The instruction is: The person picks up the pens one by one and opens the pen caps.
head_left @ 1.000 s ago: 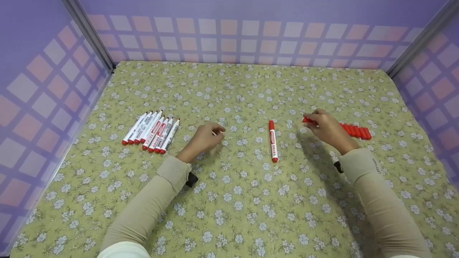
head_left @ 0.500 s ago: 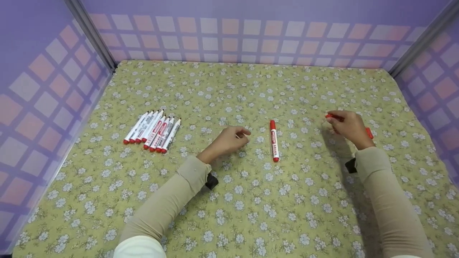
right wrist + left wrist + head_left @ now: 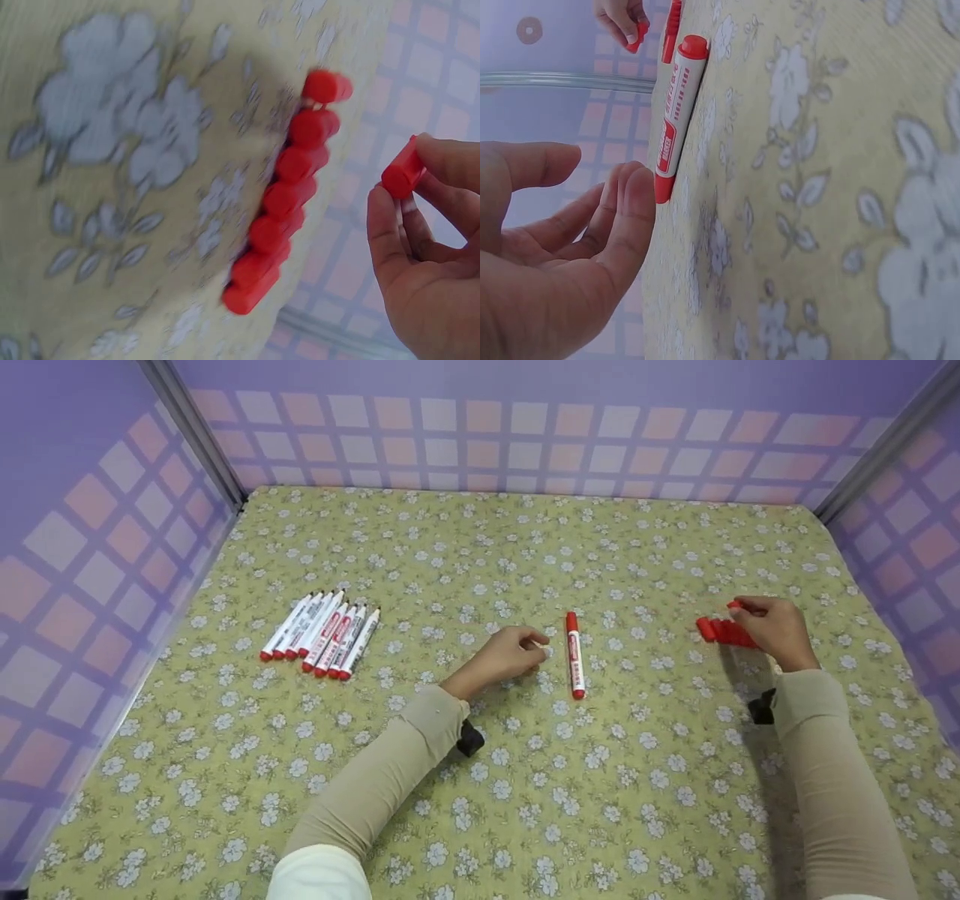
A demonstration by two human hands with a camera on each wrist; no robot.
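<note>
Left hand (image 3: 510, 651) nearer capped marker (image 3: 574, 654)

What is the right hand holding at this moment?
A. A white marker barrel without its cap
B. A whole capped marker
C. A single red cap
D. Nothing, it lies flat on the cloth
C: the right hand pinches one red cap between its fingertips, just beside the row of red caps lying on the floral cloth.

The capped marker (image 3: 673, 120) lying alone on the bench is showing a red label band with white lettering and a row of red marks, but nothing on it is reading legibly.
</note>
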